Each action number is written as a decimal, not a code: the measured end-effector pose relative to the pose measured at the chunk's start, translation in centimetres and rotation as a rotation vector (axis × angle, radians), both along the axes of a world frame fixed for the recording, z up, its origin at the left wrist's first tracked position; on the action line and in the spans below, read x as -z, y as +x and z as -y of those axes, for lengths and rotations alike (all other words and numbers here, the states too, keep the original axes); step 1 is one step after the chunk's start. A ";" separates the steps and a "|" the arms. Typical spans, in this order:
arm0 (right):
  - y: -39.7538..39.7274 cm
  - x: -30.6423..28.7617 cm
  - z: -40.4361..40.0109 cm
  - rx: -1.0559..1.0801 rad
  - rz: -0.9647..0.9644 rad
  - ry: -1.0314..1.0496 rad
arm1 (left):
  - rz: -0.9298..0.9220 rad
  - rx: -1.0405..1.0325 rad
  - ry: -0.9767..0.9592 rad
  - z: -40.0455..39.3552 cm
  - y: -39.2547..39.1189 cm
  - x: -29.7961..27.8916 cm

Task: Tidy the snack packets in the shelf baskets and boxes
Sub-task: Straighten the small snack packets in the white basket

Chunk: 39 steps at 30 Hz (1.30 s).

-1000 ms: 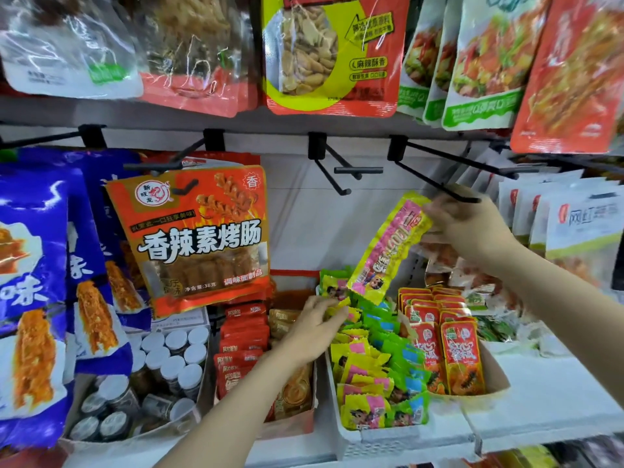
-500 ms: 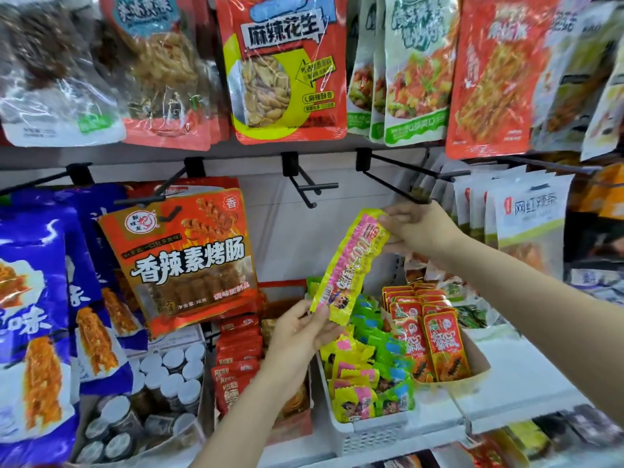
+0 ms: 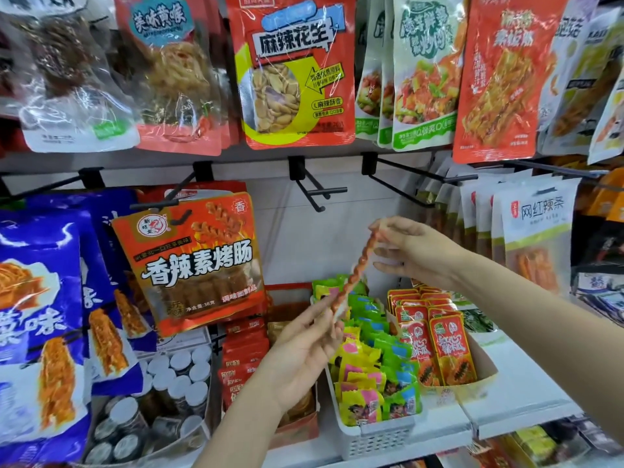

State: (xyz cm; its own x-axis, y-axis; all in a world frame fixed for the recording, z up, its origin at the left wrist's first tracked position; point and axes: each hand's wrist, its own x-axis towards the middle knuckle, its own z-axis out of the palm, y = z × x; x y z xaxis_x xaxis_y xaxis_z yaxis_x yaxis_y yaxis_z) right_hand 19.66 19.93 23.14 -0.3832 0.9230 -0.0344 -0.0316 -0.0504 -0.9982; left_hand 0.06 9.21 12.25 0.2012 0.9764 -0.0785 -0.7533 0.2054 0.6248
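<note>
Both hands hold one long packet (image 3: 354,271) slantwise above the white basket (image 3: 371,437): the right hand (image 3: 415,251) pinches its top end, the left hand (image 3: 304,346) its bottom, probably to straighten it before returning it among the basket's packets.

Bare back panel (image 3: 297,238) leaves open passage above the white basket (image 3: 371,437); black hooks (image 3: 320,190) jut overhead, hanging packets (image 3: 199,261) crowd the left.

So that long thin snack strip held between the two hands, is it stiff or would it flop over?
Probably floppy: the long packet sags a little though pinched at both ends by the right hand and left hand. Likely light, since fingertips alone carry it. Its glossy film may be slippery.
</note>
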 end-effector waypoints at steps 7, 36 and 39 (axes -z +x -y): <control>0.9 -0.1 0.4 -0.100 0.141 0.017 | -0.572 -0.317 0.203 0.7 0.0 0.7; 1.6 -0.9 -0.2 -0.177 0.243 0.098 | -0.928 -0.477 0.197 -1.1 -0.8 0.7; 1.7 -0.7 -0.7 -0.104 0.332 0.196 | -0.928 -0.487 0.197 -2.4 -1.1 1.2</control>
State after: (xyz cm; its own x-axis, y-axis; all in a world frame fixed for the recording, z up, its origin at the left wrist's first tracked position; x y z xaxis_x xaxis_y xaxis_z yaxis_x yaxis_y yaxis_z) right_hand 21.39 20.64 23.81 -0.4724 0.8814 0.0008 0.2898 0.1562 -0.9442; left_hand -0.99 11.58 11.07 -0.2713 0.9478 0.1678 0.0613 -0.1569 0.9857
